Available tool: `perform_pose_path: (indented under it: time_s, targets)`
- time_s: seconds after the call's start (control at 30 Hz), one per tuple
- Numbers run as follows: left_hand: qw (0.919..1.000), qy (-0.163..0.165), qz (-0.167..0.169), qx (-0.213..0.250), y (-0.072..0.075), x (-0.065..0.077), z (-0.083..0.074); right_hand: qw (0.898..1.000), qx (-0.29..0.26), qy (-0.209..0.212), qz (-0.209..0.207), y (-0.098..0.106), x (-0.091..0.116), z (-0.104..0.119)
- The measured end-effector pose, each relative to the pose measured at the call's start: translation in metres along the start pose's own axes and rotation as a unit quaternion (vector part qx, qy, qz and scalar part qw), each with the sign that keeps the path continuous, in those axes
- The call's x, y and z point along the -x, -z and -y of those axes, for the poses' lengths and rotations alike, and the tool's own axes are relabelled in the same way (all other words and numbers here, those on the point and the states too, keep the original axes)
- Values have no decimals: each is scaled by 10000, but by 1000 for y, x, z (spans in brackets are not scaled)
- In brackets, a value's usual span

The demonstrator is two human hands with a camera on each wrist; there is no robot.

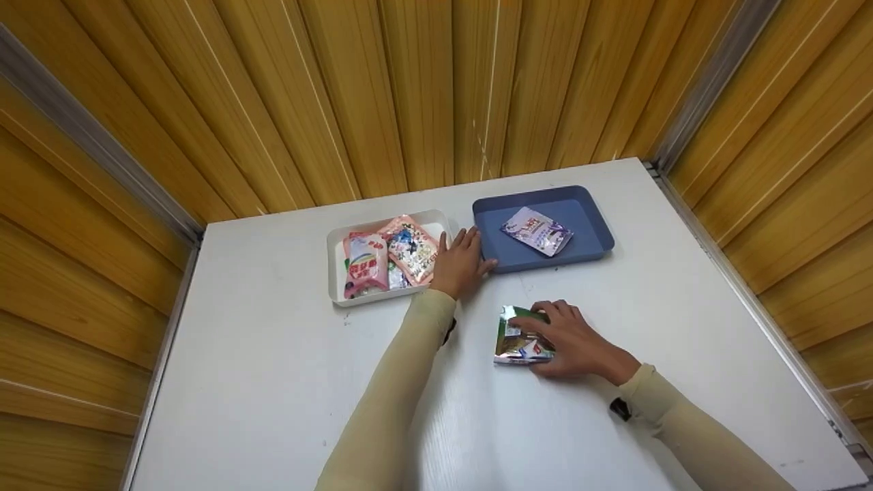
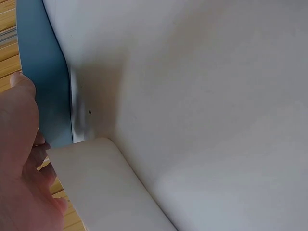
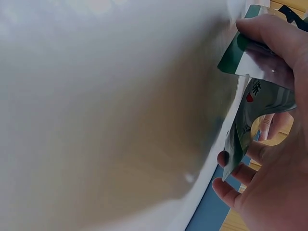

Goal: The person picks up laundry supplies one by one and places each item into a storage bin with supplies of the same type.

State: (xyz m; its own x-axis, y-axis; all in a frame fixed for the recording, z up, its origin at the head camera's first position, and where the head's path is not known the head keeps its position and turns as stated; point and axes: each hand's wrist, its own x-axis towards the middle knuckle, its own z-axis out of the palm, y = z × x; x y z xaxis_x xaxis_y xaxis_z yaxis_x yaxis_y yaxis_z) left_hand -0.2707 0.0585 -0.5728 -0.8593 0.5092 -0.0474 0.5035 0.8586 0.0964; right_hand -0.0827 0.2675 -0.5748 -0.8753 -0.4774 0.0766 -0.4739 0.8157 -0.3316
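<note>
My right hand [image 1: 569,343] grips a shiny green snack packet [image 1: 508,341] on the white table, in front of the blue tray. In the right wrist view the thumb lies on one side of the bent packet [image 3: 262,101], and the fingertips [image 3: 226,190] are at its far edge. My left hand [image 1: 458,264] lies between the two trays with fingers fairly straight. Its thumb touches the near left corner of the blue tray [image 1: 549,262]; the other fingers lie over the right rim of the white tray [image 1: 382,295]. In the left wrist view those fingers are partly hidden behind the tray walls.
Several pink and colourful packets [image 1: 411,249] are piled in the white tray. One purple packet [image 1: 537,230] lies in the blue tray. Wood-look panels [image 1: 423,88] stand behind and beside the white table [image 1: 266,354].
</note>
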Motion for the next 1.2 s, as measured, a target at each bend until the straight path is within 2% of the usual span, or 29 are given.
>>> perform_pose_path:
  time_s: [0.2,0.57,0.93,1.2]
  targets:
    - [10000,22,75,4,1,0,-1,9999,77,-65,-14,3,-1,-3]
    - [10000,3,-19,6,2,0,0,9995,-53,-304,54,10,-4,-5]
    - [9999,-4,-87,-84,1,0,-1,9995,28,-186,-247,18,-10,-9]
    - [10000,-7,-63,-20,2,1,-1,9989,-8,-298,-372,25,-17,-15]
